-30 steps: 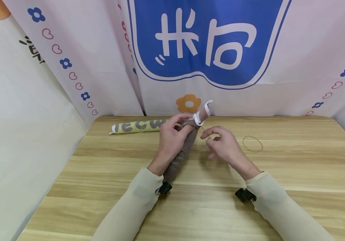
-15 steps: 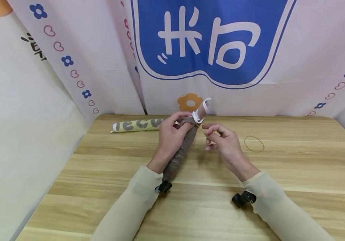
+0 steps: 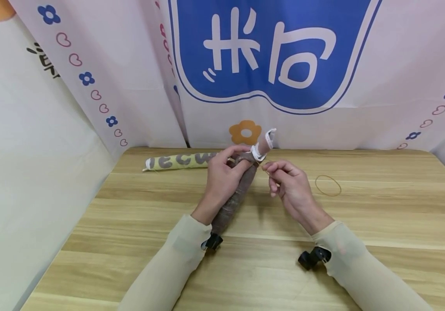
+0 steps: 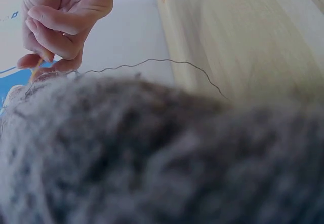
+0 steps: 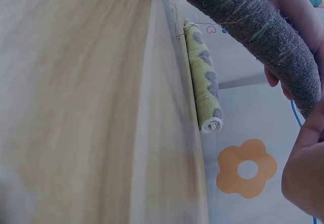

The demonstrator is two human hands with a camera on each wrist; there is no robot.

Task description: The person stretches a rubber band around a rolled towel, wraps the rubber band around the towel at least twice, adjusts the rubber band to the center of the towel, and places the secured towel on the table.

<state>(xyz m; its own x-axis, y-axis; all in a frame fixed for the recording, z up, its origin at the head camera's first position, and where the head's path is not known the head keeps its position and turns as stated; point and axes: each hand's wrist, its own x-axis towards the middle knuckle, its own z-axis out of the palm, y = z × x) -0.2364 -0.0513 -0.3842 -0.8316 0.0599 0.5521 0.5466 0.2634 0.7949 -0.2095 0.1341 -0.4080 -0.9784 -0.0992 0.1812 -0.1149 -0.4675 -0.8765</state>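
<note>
A rolled grey-brown towel with a white-edged end slants up from the table. My left hand grips it just below that end, thumb across the front. Close by on the right, my right hand pinches a thin yellowish rubber band between thumb and forefinger. The band runs to the towel's neck; how far it goes round is hidden. In the right wrist view, the grey-brown roll crosses the upper right, a loose thread hanging from it.
A yellow rolled towel with grey letters lies along the table's back edge, behind my left hand. Another rubber band lies on the wooden table to the right. A printed cloth backdrop hangs behind the table.
The right hand's fingers have closed together on the rubber band, which earlier showed as spread strands between them. The left hand keeps its grip; the towel's end has shifted only slightly.
</note>
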